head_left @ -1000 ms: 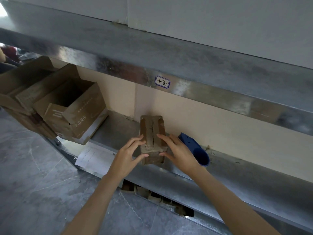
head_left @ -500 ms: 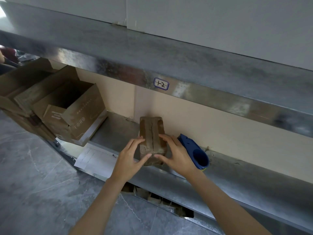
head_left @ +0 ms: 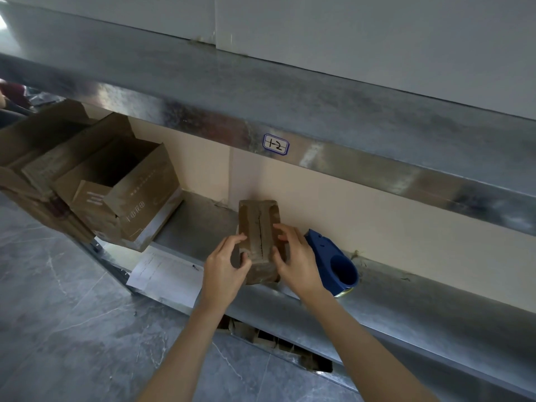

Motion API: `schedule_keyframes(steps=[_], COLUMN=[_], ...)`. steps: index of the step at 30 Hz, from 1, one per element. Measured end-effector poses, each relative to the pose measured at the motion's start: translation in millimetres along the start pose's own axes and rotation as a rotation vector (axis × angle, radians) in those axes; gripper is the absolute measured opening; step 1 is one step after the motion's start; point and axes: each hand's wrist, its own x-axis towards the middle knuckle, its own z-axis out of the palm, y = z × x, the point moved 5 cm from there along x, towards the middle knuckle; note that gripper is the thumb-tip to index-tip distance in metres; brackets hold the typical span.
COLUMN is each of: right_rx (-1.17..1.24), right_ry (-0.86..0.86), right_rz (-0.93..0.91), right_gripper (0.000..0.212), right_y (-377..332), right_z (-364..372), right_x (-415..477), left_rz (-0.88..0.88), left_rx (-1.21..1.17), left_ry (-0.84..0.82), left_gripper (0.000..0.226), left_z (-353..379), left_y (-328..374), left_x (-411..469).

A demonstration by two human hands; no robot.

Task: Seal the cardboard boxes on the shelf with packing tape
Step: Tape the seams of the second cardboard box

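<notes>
The left hand (head_left: 224, 265) and right hand (head_left: 298, 259) grasp a small cardboard box (head_left: 259, 227) lying near-to-far on the metal shelf (head_left: 406, 300), blue tape dispenser (head_left: 333, 256) just right, bare shelf left.

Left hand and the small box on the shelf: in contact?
Touching. The head view shows the left hand gripping the small box at its left edge, fingers and thumb curled onto the cardboard with no gap.
</notes>
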Motion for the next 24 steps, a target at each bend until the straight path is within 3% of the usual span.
schedule_keyframes(steps=[6,11,17,21,24], right_rx=[0.041,0.058,0.093,0.062,0.003], right_ry=[-0.113,-0.140,-0.146,-0.261,-0.371], right_rz=[-0.020,-0.062,-0.047,-0.076,-0.081], right_gripper=[0.043,0.037,0.043,0.038,0.052], right_y=[4.2,7.5,8.2,8.6,12.9], right_z=[-9.1,-10.3,-7.6,-17.8,-23.6], right_x=[-4.5,-8.1,-6.5,-7.3,-7.1], left_rz=[0.015,0.022,0.025,0.009,0.009], left_rx=[-0.062,-0.065,-0.083,-0.113,-0.107], left_ry=[-0.128,-0.142,-0.171,-0.243,-0.228], left_gripper=[0.036,0.044,0.043,0.048,0.047], left_z=[-4.8,-1.3,-5.0,-9.4,-9.2], left_y=[-9.6,-12.8,-13.3,-16.4,-18.5], left_x=[2.3,-0.5,0.8,4.0,5.4])
